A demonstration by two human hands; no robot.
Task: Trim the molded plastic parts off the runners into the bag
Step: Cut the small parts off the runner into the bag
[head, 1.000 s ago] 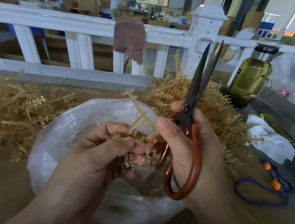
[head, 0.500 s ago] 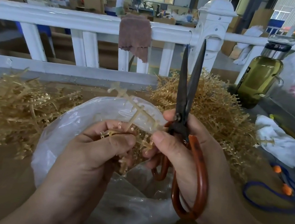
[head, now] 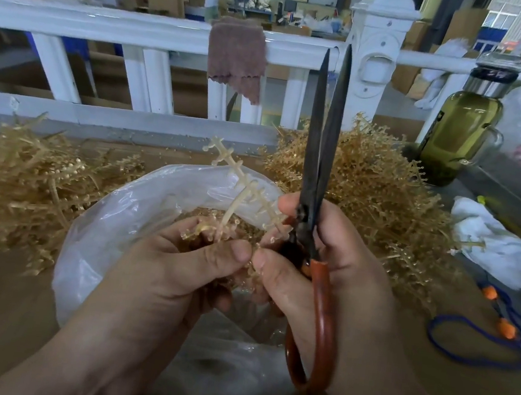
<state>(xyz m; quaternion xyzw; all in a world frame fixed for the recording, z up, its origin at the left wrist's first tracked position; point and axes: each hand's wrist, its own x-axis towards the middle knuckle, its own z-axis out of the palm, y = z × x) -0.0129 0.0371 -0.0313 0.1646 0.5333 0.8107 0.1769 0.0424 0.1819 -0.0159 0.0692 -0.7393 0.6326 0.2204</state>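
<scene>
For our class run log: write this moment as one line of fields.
left hand: holds runner over bag | right hand: grips scissors | blades: pointing up, slightly apart, off the runner

Pale branched runner [head: 246, 192] above open clear bag [head: 110, 231] of trimmed parts [head: 242, 224]

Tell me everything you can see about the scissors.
The scissors have two long, dark, dull metal blades, slightly parted, pointing up and away. One reddish-brown loop handle shows. The right hand grips them at the pivot and handles, over the clear bag; the runner pinched by the left hand ends beside the pivot.
</scene>
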